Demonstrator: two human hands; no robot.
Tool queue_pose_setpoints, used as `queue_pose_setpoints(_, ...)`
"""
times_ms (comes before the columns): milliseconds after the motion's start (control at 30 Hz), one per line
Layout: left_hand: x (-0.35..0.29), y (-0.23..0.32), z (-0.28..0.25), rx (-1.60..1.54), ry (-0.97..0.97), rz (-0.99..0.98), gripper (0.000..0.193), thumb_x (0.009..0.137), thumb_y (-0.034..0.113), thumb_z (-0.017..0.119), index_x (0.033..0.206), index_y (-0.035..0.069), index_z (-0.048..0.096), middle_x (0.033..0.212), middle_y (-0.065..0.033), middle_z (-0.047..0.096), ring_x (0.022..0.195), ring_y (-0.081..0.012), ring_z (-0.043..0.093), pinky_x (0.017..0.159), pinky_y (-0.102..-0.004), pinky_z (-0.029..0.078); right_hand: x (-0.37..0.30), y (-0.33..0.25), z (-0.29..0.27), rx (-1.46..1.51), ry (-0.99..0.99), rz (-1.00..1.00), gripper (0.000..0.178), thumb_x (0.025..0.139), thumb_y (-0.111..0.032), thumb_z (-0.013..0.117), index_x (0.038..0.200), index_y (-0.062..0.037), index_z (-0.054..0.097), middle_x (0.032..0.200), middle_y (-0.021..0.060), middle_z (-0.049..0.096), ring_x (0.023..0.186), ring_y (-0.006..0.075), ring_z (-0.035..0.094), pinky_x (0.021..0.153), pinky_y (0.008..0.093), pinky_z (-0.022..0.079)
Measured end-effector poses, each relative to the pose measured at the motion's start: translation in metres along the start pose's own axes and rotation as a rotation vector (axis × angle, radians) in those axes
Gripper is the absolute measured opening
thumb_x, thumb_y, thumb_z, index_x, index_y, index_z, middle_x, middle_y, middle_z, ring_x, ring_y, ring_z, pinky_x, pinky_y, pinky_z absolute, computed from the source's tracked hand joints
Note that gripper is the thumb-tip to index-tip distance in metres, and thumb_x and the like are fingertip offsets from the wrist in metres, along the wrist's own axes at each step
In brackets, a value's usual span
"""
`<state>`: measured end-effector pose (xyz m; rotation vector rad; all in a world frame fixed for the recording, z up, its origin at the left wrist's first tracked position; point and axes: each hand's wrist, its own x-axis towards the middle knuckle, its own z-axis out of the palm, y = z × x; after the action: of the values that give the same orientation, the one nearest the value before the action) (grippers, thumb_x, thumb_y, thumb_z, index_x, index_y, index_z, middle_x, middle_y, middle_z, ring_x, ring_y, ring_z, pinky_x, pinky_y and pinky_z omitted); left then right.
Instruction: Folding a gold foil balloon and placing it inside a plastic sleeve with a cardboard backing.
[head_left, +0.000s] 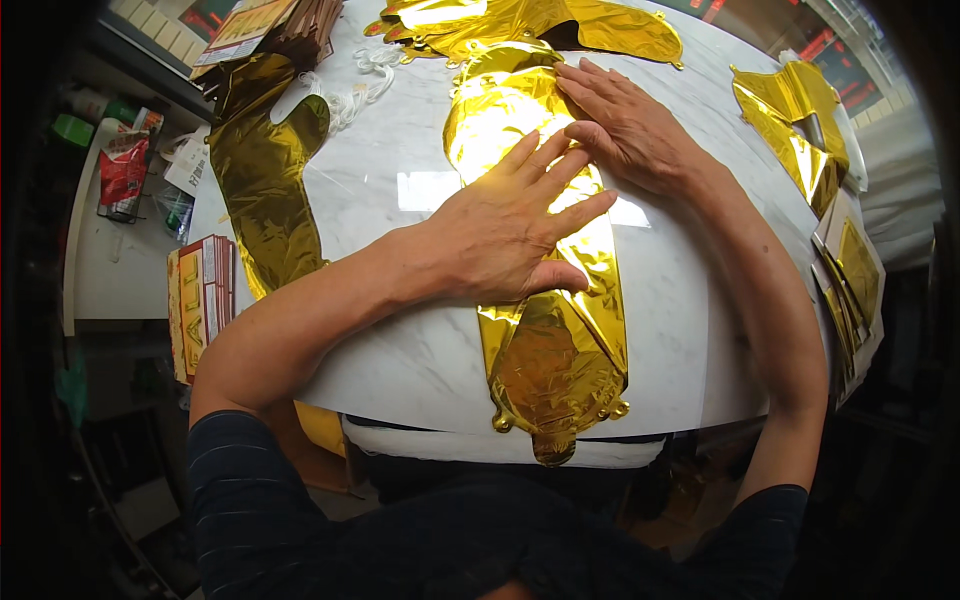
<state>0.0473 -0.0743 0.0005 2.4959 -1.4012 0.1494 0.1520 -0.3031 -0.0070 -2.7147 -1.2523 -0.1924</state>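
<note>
A long, flat, shiny gold foil piece (600, 250) is laid lengthwise from far to near across the middle of a white, grey-veined marble-patterned surface (370, 210). Its rounded near end, with small knobbed corners and a tab, is carried past the surface's near edge. The middle of the foil piece is covered by the bare left hand (520, 220), which is set flat across it from the left with the fingers spread; its grip is wide open and closed around nothing. The far right edge of the foil piece is touched by the bare right hand (625, 125), whose fingers are stretched toward the far left; its grip is likewise open, with nothing seen to be clasped. The hands are placed close together, the left fingertips just beside the right thumb.

At the left, a darker gold boot-shaped foil (265, 190) is spread, with tangled white strings (360, 90) placed to its far right. A gold foil heap (620, 30) is set at the far edge, and a creased gold foil (800, 120) at the far right. Printed card packets (200, 300) are stacked at the near left, and more brown-edged cards (255, 35) at the far left. At the right, pale flat packets (850, 280) are piled; their contents cannot be made out clearly in the dim, bent rim of the view.
</note>
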Motion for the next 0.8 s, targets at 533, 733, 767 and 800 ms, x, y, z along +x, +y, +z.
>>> queue_pose_setpoints(533, -0.002, 0.002, 0.000, 0.012, -0.003, -0.008, 0.078, 0.096, 0.057, 0.062, 0.154, 0.007, 0.046, 0.161, -0.0350, 0.030, 0.152, -0.0535, 0.025, 0.127, -0.0576, 0.020, -0.007, -0.011, -0.021, 0.669, 0.274, 0.288, 0.052, 0.113, -0.039, 0.042, 0.140, 0.0019, 0.058, 0.135, 0.0181, 0.068, 0.124, 0.0356, 0.064, 0.109, 0.0384, 0.047)
queue_pose_setpoints(733, -0.002, 0.001, 0.005, 0.010, 0.003, -0.012, 0.080, 0.098, 0.057, 0.060, 0.157, 0.007, 0.041, 0.163, -0.0340, 0.027, 0.154, -0.0519, 0.022, 0.128, -0.0560, 0.018, -0.100, -0.075, -0.026, 0.344, 0.087, 0.101, 0.051, 0.108, -0.024, 0.049, 0.153, 0.0010, 0.044, 0.152, 0.0224, 0.053, 0.145, 0.0394, 0.046, 0.125, 0.0490, 0.031)
queue_pose_setpoints(767, -0.002, -0.002, 0.007, 0.034, 0.010, 0.004, 0.081, 0.098, 0.059, 0.058, 0.158, 0.008, 0.040, 0.164, -0.0341, 0.027, 0.154, -0.0513, 0.022, 0.128, -0.0559, 0.017, -0.106, -0.079, -0.027, 0.290, 0.080, 0.067, 0.055, 0.107, -0.021, 0.049, 0.156, 0.0014, 0.039, 0.155, 0.0231, 0.050, 0.149, 0.0381, 0.041, 0.127, 0.0498, 0.028)
queue_pose_setpoints(800, -0.001, -0.004, 0.007, 0.060, 0.013, 0.020, 0.082, 0.098, 0.060, 0.057, 0.159, 0.008, 0.039, 0.164, -0.0342, 0.027, 0.154, -0.0507, 0.021, 0.128, -0.0558, 0.017, -0.112, -0.081, -0.029, 0.293, 0.074, 0.078, 0.055, 0.107, -0.021, 0.049, 0.156, 0.0014, 0.039, 0.155, 0.0231, 0.050, 0.149, 0.0381, 0.041, 0.127, 0.0498, 0.028)
